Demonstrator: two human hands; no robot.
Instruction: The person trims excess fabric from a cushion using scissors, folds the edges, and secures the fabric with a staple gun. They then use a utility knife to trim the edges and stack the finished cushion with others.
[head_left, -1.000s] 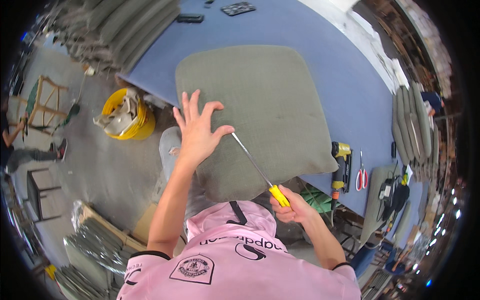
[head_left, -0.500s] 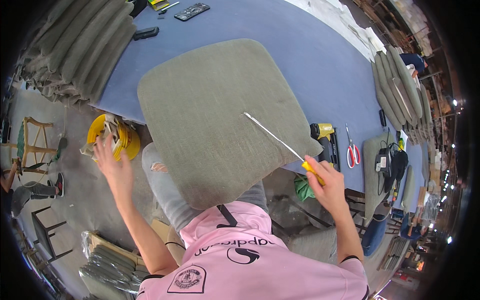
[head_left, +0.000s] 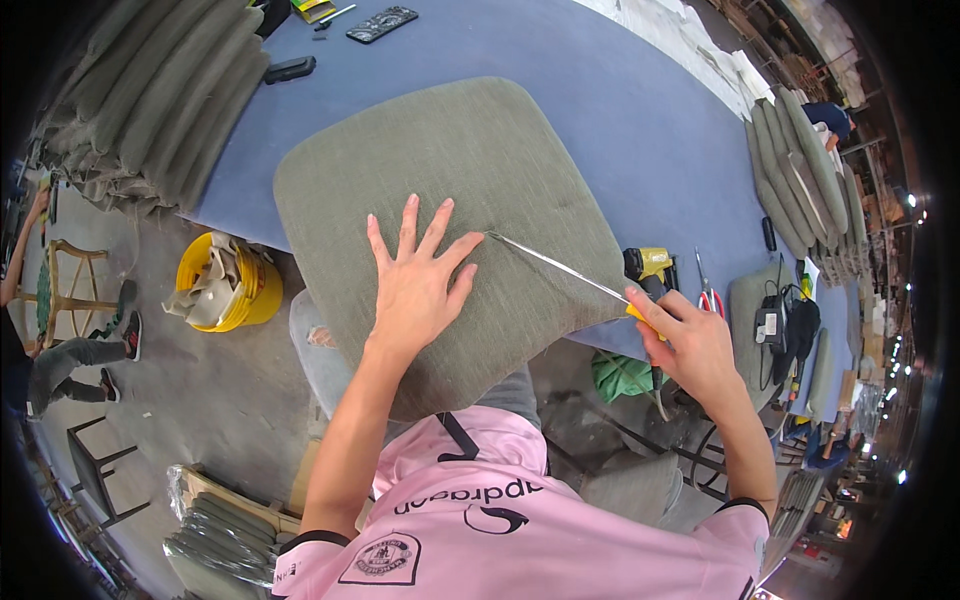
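A grey-green upholstered seat cushion (head_left: 400,200) lies on the blue-covered table, its near part reaching over the edge above my lap. My left hand (head_left: 418,285) rests flat on it with the fingers spread; the index fingertip is beside the tip of a screwdriver-like tool. That tool has a long thin metal shaft (head_left: 560,266) and a yellow handle. My right hand (head_left: 690,345) is closed around the handle near the cushion's right corner. The shaft lies low across the fabric, its tip at a small mark or pucker; whether it pierces the cloth I cannot tell.
A yellow-and-black staple gun (head_left: 652,265) and red-handled scissors (head_left: 710,300) lie right of the cushion. Stacked cushions (head_left: 160,90) stand at far left, more (head_left: 795,175) at right. A yellow bucket (head_left: 255,295) with fabric scraps is on the floor. A phone (head_left: 382,24) lies at the back.
My left hand has come from the air beside the bucket onto the cushion. My right hand has moved right and slightly down with the tool, whose tip stays in nearly the same spot.
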